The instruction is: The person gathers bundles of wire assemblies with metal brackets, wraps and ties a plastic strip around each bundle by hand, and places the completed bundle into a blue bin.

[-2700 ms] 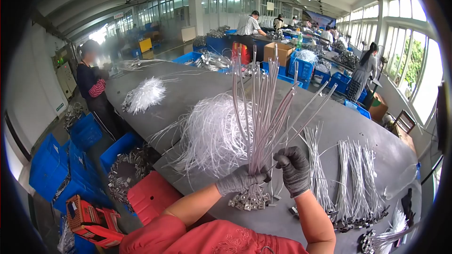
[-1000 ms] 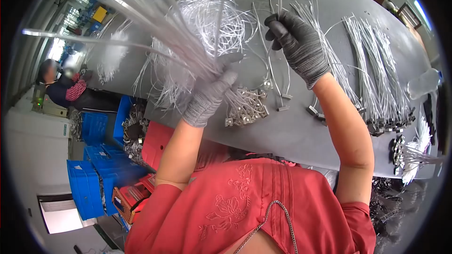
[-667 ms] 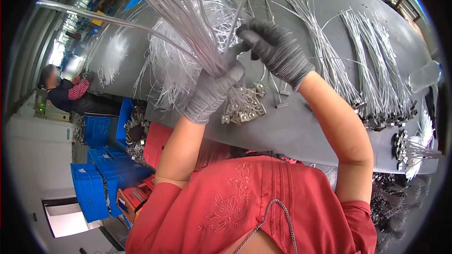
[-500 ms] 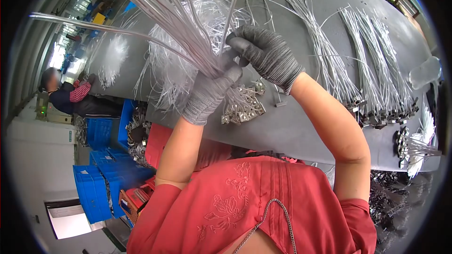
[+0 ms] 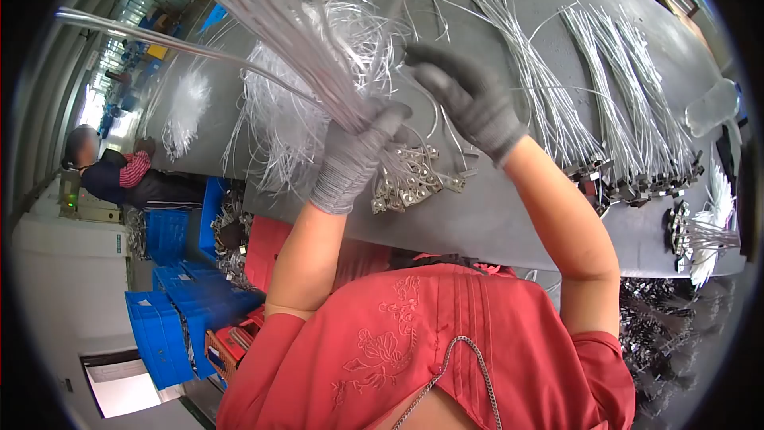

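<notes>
The left hand [image 5: 350, 161], in a grey knit glove, is closed around a thick bundle of clear strands [image 5: 306, 56]. The strands rise from the fist and fan toward the far left, blurred at the top; one strand [image 5: 171, 41] sticks out apart from the others, to the left. Below the fist, the near ends of the bundle carry a cluster of small metal clips [image 5: 406, 181], low over the bench [image 5: 477, 227].

The right hand [image 5: 477, 107], gloved alike, is just right of the bundle, partly open, with its fingers reaching toward the left and slightly bent. It is blurred, and whether it holds a strand cannot be told. A few loose strands lie on the bench around its fingers, some beyond them.

Behind the left hand spreads a large tangled heap of whitish strands [image 5: 278, 99]; a smaller white heap [image 5: 186, 111] lies farther left. Right of the right hand, long strand bunches [image 5: 545, 84] lie side by side, their near ends bearing dark fittings [image 5: 637, 189]. At the far right are a shorter bunch [image 5: 704, 232] and, beyond it, a clear plastic item [image 5: 712, 107].

At the left, another person [image 5: 111, 175] leans by the bench, near blue crates [image 5: 163, 334]. A dark pile [image 5: 676, 330] sits below the bench's right side.
</notes>
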{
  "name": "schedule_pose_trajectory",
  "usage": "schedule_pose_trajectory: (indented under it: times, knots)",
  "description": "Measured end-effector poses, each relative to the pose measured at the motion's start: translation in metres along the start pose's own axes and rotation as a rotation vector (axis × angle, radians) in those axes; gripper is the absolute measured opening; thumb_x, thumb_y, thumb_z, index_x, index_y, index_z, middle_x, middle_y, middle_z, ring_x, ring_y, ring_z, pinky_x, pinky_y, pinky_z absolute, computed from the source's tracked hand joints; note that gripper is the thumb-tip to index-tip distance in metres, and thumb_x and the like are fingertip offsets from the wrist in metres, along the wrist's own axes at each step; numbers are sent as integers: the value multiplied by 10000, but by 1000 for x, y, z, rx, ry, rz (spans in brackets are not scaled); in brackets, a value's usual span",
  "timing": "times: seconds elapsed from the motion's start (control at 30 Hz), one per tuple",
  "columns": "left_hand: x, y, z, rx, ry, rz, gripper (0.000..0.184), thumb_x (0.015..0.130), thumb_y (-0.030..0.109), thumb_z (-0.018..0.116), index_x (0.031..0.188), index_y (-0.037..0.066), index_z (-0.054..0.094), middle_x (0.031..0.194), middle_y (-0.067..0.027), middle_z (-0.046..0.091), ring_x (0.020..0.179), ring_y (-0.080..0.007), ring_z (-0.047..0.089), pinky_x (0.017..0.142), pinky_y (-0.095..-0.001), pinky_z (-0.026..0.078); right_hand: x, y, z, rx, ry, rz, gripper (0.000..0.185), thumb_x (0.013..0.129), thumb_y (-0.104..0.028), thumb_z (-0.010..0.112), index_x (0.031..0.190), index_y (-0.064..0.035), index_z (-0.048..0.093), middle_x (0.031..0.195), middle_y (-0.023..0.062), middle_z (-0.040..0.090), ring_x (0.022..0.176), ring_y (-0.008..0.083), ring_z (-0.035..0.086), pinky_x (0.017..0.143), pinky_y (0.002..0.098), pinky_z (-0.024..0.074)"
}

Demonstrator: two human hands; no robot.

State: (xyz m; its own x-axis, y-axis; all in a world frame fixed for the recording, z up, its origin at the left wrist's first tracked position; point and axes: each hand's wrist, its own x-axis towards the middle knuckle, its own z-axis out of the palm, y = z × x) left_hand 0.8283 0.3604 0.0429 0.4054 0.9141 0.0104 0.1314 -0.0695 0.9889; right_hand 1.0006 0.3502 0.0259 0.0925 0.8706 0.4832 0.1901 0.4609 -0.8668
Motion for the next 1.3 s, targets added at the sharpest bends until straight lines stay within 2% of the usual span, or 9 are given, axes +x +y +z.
schedule_pose_trajectory:
  times: [0.07, 0.13, 0.23, 0.37, 0.57, 0.87, 0.97, 1.1, 1.3]
  knots:
    - [4, -8, -6, -74, 67, 15, 223, 820, 218, 602, 884, 5, 609, 673, -41, 587, 615, -115, 552, 587, -228, 430, -40, 35, -5, -66, -150, 56, 405, 858, -234, 582, 1194, -23, 500, 1081, 110, 605, 1003, 171, 572, 860, 287, 442]
    - [11, -17, -14, -117, 142, 20, 222, 822, 224, 600, 889, 13, 599, 675, -46, 594, 608, -125, 567, 582, -240, 435, -69, 53, -1, -340, -270, -5, 418, 851, -272, 564, 1218, -92, 480, 1049, 143, 610, 972, 283, 588, 810, 348, 467]
    - [16, -10, -16, -118, 162, 25, 202, 825, 219, 597, 873, 23, 590, 657, -50, 591, 597, -123, 570, 576, -239, 436, -90, 44, 15, -235, -232, 248, 384, 856, -267, 551, 1206, -119, 495, 992, 148, 621, 903, 320, 596, 756, 373, 480]
    - [24, -22, -23, -123, 101, 41, 202, 832, 218, 588, 862, 18, 591, 623, -37, 582, 604, -120, 573, 574, -232, 428, -104, 53, 20, -450, -38, 37, 290, 858, -233, 538, 1129, -130, 560, 872, 161, 628, 756, 350, 598, 657, 398, 479]
    - [17, -18, -18, -39, 54, 19, 230, 820, 250, 610, 885, 30, 612, 615, -29, 585, 594, -110, 560, 552, -232, 421, -101, 62, 22, -403, -62, 241, 231, 863, -183, 519, 1062, -92, 593, 845, 182, 616, 765, 373, 577, 647, 381, 470]
    - [25, -13, -35, -236, -4, -12, 234, 807, 259, 636, 888, 42, 604, 757, -28, 599, 644, -106, 563, 589, -240, 472, -119, 46, 19, 3, -246, 249, 349, 887, -251, 532, 1190, -78, 535, 578, 40, 488, 513, 79, 477, 466, 244, 383]
    - [29, -18, -35, -318, 24, 16, 241, 798, 254, 653, 896, 42, 595, 763, -18, 589, 646, -107, 563, 570, -235, 473, -112, 40, 14, 428, -262, 631, 445, 889, -344, 517, 1255, -93, 477, 628, -10, 521, 492, 78, 458, 449, 220, 364]
    - [36, -20, -30, -323, 147, -56, 264, 791, 253, 666, 900, 24, 594, 744, -17, 571, 609, -108, 537, 552, -230, 458, -108, 67, 0, 1090, -99, 795, 800, 756, -650, 502, 1329, -111, 357, 992, 83, 545, 849, 194, 567, 670, 300, 487]
    - [35, -31, -33, -366, 119, 60, 210, 855, 189, 580, 930, -6, 597, 700, -36, 568, 593, -102, 524, 583, -234, 465, -102, 46, -2, 1318, 102, 844, 793, 741, -665, 499, 1315, -131, 378, 1192, 111, 491, 1140, 277, 443, 963, 471, 355]
